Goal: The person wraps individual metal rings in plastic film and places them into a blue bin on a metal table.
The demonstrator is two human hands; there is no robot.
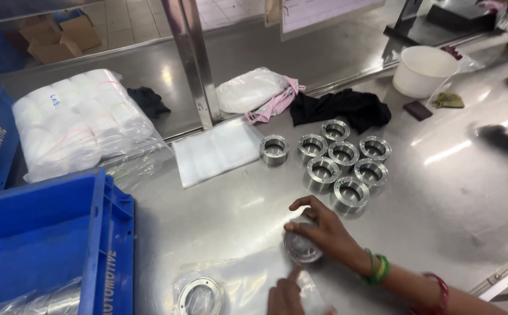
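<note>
1. Right hand (324, 230) curls over a machined metal ring (300, 248), fingers bent around its top and side, gripping it just above the steel table (452, 198).
2. Left hand (286, 294) sits at the bottom edge, mostly cut off; one finger points up toward the ring and presses on a clear plastic bag (248, 280) lying flat there. Whether its other fingers are spread or closed I cannot tell.
3. The held ring lies directly beyond the left fingertip, close to it, with its bore tipped toward the camera rather than upright.
4. The right hand is the nearer one to the ring, being already on it; the bag's open part seems to lie below and left of the ring.
5. A bagged ring (200, 294) rests to the left on the table, near a blue crate (111, 233).
6. Farther back, a cluster of loose rings (344, 163) stands upright, well apart from both hands.
7. A white tub (423, 70) and a black cloth (347, 108) sit beyond the cluster.
</note>
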